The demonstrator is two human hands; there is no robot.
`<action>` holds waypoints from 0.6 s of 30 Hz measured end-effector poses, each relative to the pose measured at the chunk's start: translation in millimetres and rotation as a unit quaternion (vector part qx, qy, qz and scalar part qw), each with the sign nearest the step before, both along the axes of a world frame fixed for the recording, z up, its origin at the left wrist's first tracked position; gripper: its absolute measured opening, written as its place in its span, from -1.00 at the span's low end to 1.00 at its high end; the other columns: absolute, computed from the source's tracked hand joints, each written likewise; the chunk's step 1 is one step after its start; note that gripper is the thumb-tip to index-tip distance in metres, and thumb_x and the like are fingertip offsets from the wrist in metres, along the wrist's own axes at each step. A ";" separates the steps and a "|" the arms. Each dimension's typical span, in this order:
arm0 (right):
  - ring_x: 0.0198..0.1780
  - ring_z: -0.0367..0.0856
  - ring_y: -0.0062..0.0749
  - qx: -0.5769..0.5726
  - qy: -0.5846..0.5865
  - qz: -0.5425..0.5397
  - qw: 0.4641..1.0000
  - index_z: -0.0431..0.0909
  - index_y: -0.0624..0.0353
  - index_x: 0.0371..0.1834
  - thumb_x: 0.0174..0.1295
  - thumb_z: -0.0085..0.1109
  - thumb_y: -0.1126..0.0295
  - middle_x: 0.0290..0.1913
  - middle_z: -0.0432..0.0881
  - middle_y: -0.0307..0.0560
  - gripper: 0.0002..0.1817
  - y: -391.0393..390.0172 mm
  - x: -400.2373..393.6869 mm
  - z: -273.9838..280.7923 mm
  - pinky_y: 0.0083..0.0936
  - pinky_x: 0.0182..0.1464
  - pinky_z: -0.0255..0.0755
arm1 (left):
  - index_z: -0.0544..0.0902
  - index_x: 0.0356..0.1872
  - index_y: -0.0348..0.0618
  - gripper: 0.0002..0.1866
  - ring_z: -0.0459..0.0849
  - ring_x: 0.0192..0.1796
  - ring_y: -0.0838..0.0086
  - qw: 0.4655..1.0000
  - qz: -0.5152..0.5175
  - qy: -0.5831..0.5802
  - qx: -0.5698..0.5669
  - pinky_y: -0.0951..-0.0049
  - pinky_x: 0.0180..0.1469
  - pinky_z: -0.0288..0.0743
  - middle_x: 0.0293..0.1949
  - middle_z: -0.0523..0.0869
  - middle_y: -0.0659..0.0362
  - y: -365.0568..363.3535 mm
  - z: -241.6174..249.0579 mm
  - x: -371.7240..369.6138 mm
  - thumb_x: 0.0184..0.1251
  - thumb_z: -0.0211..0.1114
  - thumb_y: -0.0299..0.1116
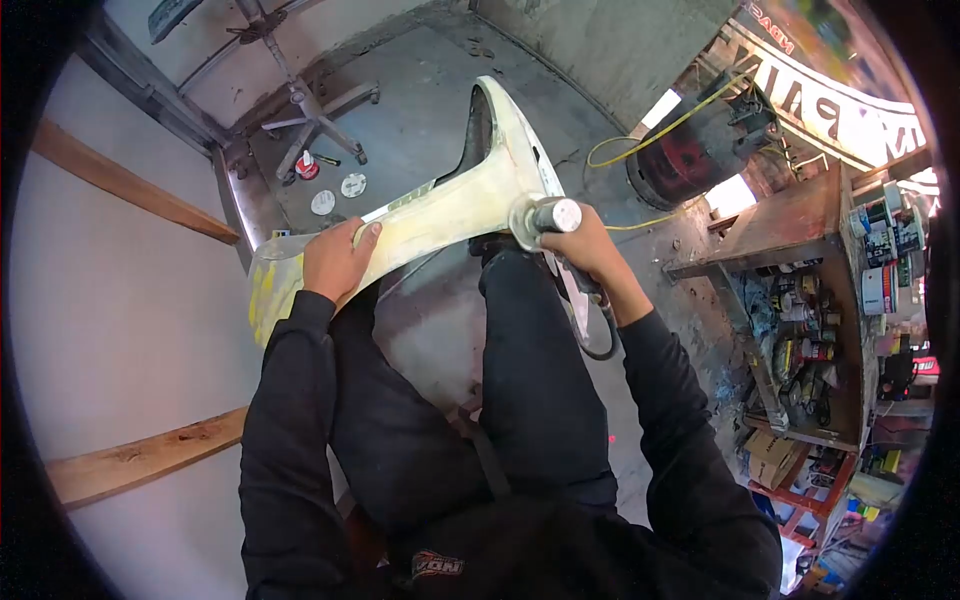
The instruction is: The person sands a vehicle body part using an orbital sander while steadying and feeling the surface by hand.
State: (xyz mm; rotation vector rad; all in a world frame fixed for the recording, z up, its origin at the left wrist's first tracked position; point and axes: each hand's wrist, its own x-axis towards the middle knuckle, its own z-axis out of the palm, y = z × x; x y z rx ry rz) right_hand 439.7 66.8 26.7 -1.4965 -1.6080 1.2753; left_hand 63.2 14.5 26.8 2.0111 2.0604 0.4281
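A long curved body panel (440, 208), pale cream with yellow patches at its left end, lies across my knees. My left hand (340, 260) grips its left part, thumb on top and fingers wrapped over the far edge. In my right hand (583, 245) is a power sander (556, 215) with a round silver-grey head, held against or just over the panel's right part; whether the pad touches is hidden. A dark hose (612, 340) hangs below my right wrist.
Two round sanding discs (354, 185) and a red-and-white container (307, 168) lie on the floor near a wheeled chair base (315, 118). At right stand a dark tank (690, 155) with a yellow hose (640, 140) and a wooden shelf (790, 215) holding several cans.
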 end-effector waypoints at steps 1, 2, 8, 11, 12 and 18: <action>-0.13 0.76 -0.35 -0.001 -0.021 -0.002 1.000 0.73 0.27 -0.03 -0.14 0.50 0.44 -0.16 0.80 -0.03 -0.51 -3.2 0.5 0.0 -0.39 0.05 0.58 | 0.67 -0.19 -0.15 -0.49 0.72 -0.16 -0.07 1.000 0.001 0.001 -0.001 -0.02 -0.12 0.51 -0.29 0.76 -0.09 -0.4 1.7 0.8 0.55 0.08 0.14; -0.12 0.76 -0.35 0.007 -0.023 0.000 1.000 0.73 0.27 -0.03 -0.14 0.50 0.44 -0.16 0.80 -0.02 -0.51 -2.6 -0.2 0.5 -0.39 0.06 0.58 | 0.67 -0.19 -0.15 -0.49 0.72 -0.16 -0.07 1.000 0.001 0.002 -0.002 -0.02 -0.12 0.51 -0.30 0.76 -0.09 -0.7 2.4 1.4 0.55 0.07 0.15; -0.19 0.76 -0.33 -0.006 -0.048 -0.004 0.999 0.72 0.33 -0.06 -0.15 0.48 0.43 -0.23 0.80 0.00 -0.52 27.0 -16.4 10.2 -0.36 -0.05 0.59 | 0.67 -0.18 -0.14 -0.49 0.72 -0.17 -0.08 1.000 -0.005 -0.005 0.007 -0.03 -0.11 0.51 -0.29 0.76 -0.09 -0.9 0.5 0.1 0.55 0.07 0.15; -0.37 0.65 -0.50 -0.008 -0.046 0.007 0.999 0.74 0.33 -0.13 -0.09 0.43 0.49 -0.34 0.74 -0.17 -0.63 52.5 -25.1 21.4 -0.47 -0.27 0.54 | 0.67 -0.17 -0.15 -0.49 0.72 -0.16 -0.09 1.000 -0.001 0.003 0.012 -0.04 -0.10 0.51 -0.28 0.76 -0.10 -0.3 -1.8 -0.3 0.55 0.07 0.15; -0.36 0.65 -0.50 -0.019 -0.055 0.011 0.998 0.74 0.34 -0.14 -0.09 0.43 0.48 -0.34 0.74 -0.16 -0.63 59.9 -27.5 25.3 -0.47 -0.26 0.54 | 0.67 -0.18 -0.15 -0.49 0.72 -0.16 -0.09 1.000 -0.001 0.000 0.012 -0.04 -0.10 0.51 -0.28 0.76 -0.10 -0.1 -2.6 -0.5 0.55 0.07 0.14; -0.30 0.65 -0.42 -0.018 -0.081 0.020 0.996 0.75 0.38 -0.20 -0.13 0.45 0.42 -0.31 0.75 -0.10 -0.62 90.9 -43.6 50.8 -0.41 -0.18 0.53 | 0.67 -0.19 -0.15 -0.49 0.71 -0.17 -0.11 1.000 0.000 -0.007 0.010 -0.05 -0.11 0.50 -0.29 0.76 -0.11 1.1 -4.6 -0.7 0.54 0.07 0.14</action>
